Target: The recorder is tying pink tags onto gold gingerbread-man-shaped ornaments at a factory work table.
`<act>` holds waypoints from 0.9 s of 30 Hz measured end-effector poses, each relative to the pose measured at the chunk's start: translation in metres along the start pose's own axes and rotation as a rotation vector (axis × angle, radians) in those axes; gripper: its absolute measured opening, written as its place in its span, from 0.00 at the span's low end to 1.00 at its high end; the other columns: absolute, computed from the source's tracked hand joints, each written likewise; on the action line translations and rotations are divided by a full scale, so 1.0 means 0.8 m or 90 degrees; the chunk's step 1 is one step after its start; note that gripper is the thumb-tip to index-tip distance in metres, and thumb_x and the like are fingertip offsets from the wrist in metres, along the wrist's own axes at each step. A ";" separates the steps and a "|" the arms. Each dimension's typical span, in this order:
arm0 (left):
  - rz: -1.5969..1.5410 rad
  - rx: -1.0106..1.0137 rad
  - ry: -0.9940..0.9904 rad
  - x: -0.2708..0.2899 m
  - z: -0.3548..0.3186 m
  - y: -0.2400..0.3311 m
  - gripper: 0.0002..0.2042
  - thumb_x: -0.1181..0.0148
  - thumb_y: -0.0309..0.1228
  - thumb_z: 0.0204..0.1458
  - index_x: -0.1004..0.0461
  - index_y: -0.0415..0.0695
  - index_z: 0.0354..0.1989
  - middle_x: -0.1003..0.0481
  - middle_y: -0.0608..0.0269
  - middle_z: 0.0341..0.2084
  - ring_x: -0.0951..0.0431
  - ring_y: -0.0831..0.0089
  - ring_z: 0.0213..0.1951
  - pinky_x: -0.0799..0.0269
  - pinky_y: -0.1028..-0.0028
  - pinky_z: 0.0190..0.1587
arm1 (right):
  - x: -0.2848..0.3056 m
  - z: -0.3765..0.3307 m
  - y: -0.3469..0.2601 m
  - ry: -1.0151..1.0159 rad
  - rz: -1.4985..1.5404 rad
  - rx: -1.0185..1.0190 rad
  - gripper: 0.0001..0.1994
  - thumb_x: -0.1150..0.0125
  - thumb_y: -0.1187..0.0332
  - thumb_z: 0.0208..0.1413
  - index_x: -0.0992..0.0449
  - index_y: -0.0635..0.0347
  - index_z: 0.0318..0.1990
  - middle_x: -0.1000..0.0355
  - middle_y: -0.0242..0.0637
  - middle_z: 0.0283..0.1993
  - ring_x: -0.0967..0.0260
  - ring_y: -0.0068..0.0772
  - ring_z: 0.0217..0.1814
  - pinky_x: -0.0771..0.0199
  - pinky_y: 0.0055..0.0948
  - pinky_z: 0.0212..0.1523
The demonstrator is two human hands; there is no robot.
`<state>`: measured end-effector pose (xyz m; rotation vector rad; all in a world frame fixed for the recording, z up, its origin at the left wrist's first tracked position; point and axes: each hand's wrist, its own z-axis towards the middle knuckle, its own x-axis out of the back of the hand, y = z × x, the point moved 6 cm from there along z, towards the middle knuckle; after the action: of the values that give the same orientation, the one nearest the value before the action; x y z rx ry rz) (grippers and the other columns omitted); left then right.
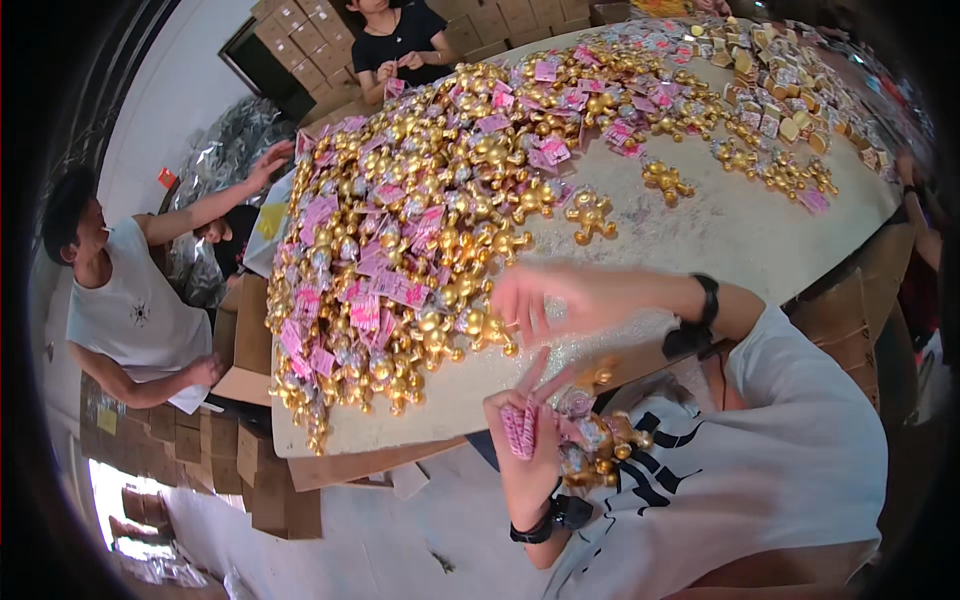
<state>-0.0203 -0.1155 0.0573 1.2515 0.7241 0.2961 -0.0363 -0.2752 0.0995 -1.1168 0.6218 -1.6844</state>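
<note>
My left hand (523, 455) is low in front of my shirt, curled around a small stack of pink printed cards (519, 432), with two fingers stretched out. Against my shirt beside it are gold bear-shaped figures (605, 440) in clear wrap; whether the hand also grips them I cannot tell. A blurred gold piece (600, 372) shows just above them. Over the table's near edge, my right hand (545, 303) is smeared by motion, its fingers apart and pointing down, with nothing visible in them. Nearest to it lies a gold figure (487, 328) at the pile's edge.
A large heap of gold figures with pink cards (400, 230) covers much of the pale table (640, 230). Wrapped pieces (780, 90) lie at the far right. One co-worker (140, 290) is at the left, another (400, 45) behind. Cardboard boxes (285, 495) stand below the table.
</note>
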 end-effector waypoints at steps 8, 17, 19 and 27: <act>0.092 -0.020 -0.038 0.026 -0.009 0.021 0.09 0.44 0.28 0.50 0.38 0.39 0.33 0.42 0.69 0.19 0.43 0.82 0.21 0.49 0.85 0.20 | 0.263 -0.025 0.202 0.336 -0.878 -0.251 0.16 0.40 0.71 0.45 0.30 0.54 0.44 0.32 0.35 0.40 0.40 0.43 0.51 0.38 0.41 0.48; -0.075 0.126 0.162 0.057 -0.014 0.002 0.06 0.43 0.26 0.51 0.34 0.40 0.32 0.30 0.60 0.26 0.32 0.78 0.20 0.42 0.85 0.15 | 0.273 -0.005 0.243 0.120 -0.931 -0.268 0.23 0.41 0.71 0.38 0.30 0.53 0.48 0.34 0.35 0.49 0.45 0.46 0.58 0.43 0.44 0.53; -0.013 0.074 0.121 0.054 -0.007 0.007 0.09 0.42 0.21 0.47 0.34 0.39 0.36 0.28 0.56 0.31 0.29 0.77 0.22 0.39 0.84 0.17 | 0.280 -0.021 0.262 0.109 -0.790 -0.437 0.26 0.39 0.69 0.35 0.32 0.53 0.49 0.36 0.37 0.51 0.47 0.48 0.60 0.45 0.47 0.56; 0.008 0.123 0.082 0.049 0.000 -0.001 0.12 0.40 0.14 0.43 0.33 0.37 0.36 0.24 0.55 0.31 0.27 0.83 0.24 0.34 0.86 0.21 | 0.304 -0.019 0.166 0.562 -0.689 -0.086 0.05 0.47 0.73 0.51 0.28 0.62 0.34 0.32 0.44 0.30 0.33 0.49 0.35 0.33 0.41 0.35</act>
<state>0.0090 -0.0932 0.0434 1.4294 0.8720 0.3258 -0.0135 -0.5511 0.0800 -0.7663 0.7051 -3.1822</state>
